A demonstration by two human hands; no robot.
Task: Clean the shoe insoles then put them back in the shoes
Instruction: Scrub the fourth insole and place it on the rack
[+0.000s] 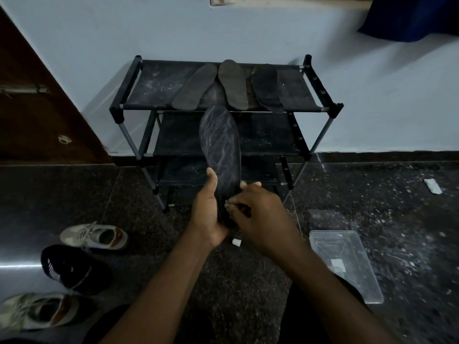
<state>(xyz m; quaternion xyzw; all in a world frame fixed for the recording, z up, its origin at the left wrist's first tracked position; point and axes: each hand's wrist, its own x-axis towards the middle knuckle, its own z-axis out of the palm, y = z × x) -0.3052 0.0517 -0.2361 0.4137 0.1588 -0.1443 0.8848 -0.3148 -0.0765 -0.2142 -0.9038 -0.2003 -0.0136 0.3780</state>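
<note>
Nearest me, my left hand [210, 214] grips the heel of a dusty dark insole [219, 145], its toe raised toward the shoe rack [116, 112]. My right hand [260, 214] curls its fingers onto that heel, thumb at its edge. I judge this is the cleaning step; next I should rub along the streaked face. Three more insoles [233, 83] lie on the rack's top shelf. Sneakers [96, 235] wait to my left on the speckled stone floor [372, 194], with a pale wall [248, 28] behind.

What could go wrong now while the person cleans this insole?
The left hand and right hand hold the insole only at its heel end; the free end could bend or slip.
Its tip appears near the rack insoles at the top shelf edge; a bump might knock one off.
</note>
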